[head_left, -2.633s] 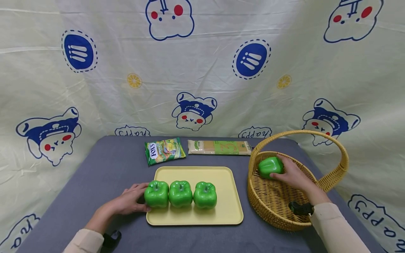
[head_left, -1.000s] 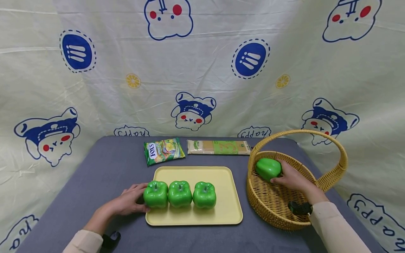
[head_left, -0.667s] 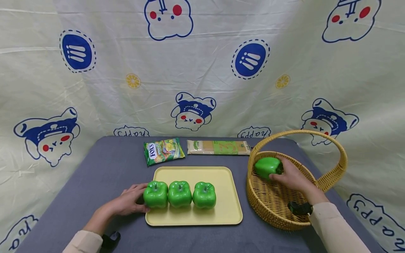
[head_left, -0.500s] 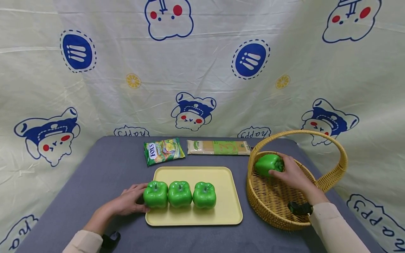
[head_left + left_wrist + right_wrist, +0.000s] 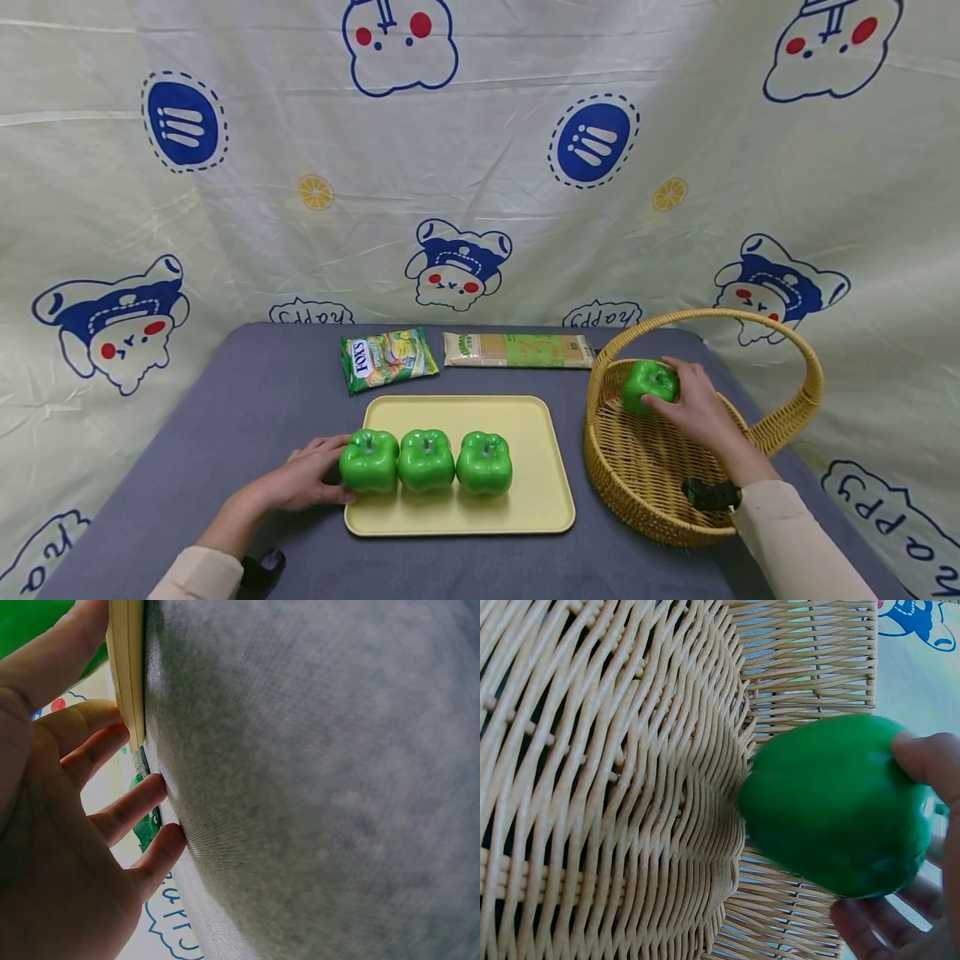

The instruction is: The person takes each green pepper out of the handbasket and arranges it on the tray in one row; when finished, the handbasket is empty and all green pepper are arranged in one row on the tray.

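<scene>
Inside the wicker basket [image 5: 637, 500], near its far wall, my right hand [image 5: 697, 408] grips a glossy green bell pepper [image 5: 648, 385], its stem end facing up. In the right wrist view the thumb and fingers hold that bell pepper [image 5: 832, 802] beside the woven wall. My left hand [image 5: 311, 475] rests at the left edge of the yellow tray [image 5: 525, 508], next to the leftmost of three green bell peppers [image 5: 370, 461] standing in a row. The left wrist view shows the left fingers [image 5: 135, 810] spread, with fingertips at the tray rim [image 5: 127, 675] and on the cloth.
Behind the tray lie a green FOX'S candy bag [image 5: 390, 358] and a long packet of noodles [image 5: 519, 350]. The basket's tall handle [image 5: 712, 314] arches over the right forearm. A printed curtain [image 5: 480, 167] hangs behind the grey table [image 5: 300, 550].
The right hand has turned the bell pepper in the basket from lying sideways to stem up, shifting it slightly right. The left hand stays at the tray edge.
</scene>
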Available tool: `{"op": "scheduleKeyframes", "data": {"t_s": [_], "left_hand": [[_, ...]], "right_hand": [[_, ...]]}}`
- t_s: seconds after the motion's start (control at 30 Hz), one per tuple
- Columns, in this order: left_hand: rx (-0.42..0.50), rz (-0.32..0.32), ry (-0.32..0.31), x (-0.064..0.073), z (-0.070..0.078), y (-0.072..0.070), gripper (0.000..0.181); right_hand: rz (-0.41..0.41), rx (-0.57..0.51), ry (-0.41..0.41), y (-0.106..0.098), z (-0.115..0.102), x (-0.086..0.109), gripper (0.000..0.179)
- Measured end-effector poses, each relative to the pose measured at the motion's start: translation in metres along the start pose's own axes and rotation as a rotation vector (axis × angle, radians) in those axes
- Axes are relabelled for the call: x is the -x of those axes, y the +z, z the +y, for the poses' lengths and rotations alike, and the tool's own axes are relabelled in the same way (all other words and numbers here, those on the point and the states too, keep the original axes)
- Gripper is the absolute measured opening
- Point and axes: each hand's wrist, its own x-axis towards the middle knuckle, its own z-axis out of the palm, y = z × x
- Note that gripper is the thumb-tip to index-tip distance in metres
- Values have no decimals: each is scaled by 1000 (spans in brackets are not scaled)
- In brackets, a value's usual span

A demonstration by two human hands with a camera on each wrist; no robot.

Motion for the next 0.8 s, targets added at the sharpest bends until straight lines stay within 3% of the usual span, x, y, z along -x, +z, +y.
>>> {"op": "scheduleKeyframes", "data": {"t_s": [0.3, 0.57, 0.8], "left_hand": [[-10, 7, 12, 0, -1, 0, 80], [-8, 4, -1, 1, 0, 0, 80], [-5, 5, -3, 1, 1, 0, 81]], "right_hand": [[-72, 41, 7, 0, 2, 0, 75], [-124, -14, -53, 2, -1, 2, 73], [-155, -42, -48, 2, -1, 2, 80]]}}
